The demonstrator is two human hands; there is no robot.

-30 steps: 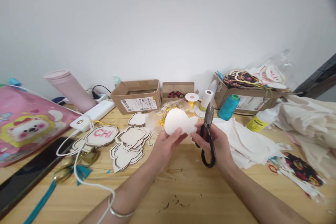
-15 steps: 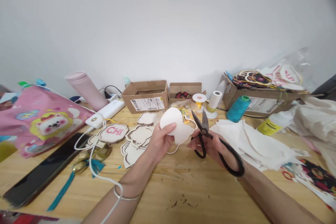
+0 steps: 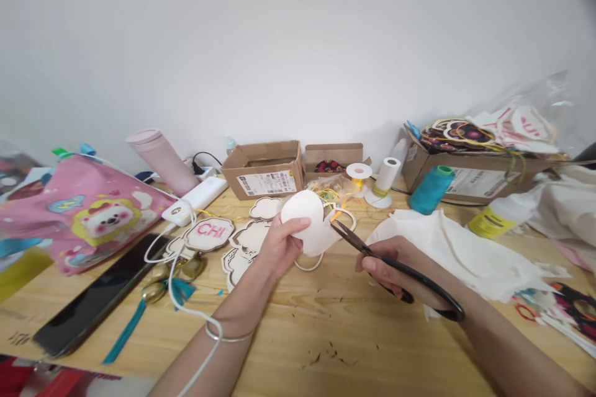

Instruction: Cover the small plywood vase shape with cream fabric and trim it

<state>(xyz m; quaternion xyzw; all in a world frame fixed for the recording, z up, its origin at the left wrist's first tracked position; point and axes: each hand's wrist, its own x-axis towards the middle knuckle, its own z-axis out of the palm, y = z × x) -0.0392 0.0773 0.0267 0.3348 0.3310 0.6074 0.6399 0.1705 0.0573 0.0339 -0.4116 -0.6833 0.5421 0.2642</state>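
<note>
My left hand [image 3: 284, 242] pinches a white rounded piece [image 3: 303, 214] with thin white fabric [image 3: 321, 236] hanging off its lower right side. Thumb lies on the front, fingers behind. In my right hand [image 3: 388, 263] is a pair of black-handled scissors [image 3: 358, 239], its blades pointing up and left at the fabric's right edge. The blades look nearly closed; whether they touch the fabric I cannot tell. Left of my left hand lie several pale cloud-shaped pieces [image 3: 251, 237] with dark outlines. A larger white cloth [image 3: 437, 248] lies beyond my right hand.
Small cardboard boxes [image 3: 263, 170] stand along the wall, with a fuller box [image 3: 465, 173] at right. A teal thread cone [image 3: 431, 191], a glue bottle [image 3: 493, 218] and a white roll [image 3: 386, 177] are near. A white cable [image 3: 186, 307] crosses my left forearm; a phone [image 3: 100, 298] lies left.
The scissors have turned from blades-up and spread to pointing left, nearly closed, beside the fabric. My left hand still holds the white piece. The view has shifted slightly.
</note>
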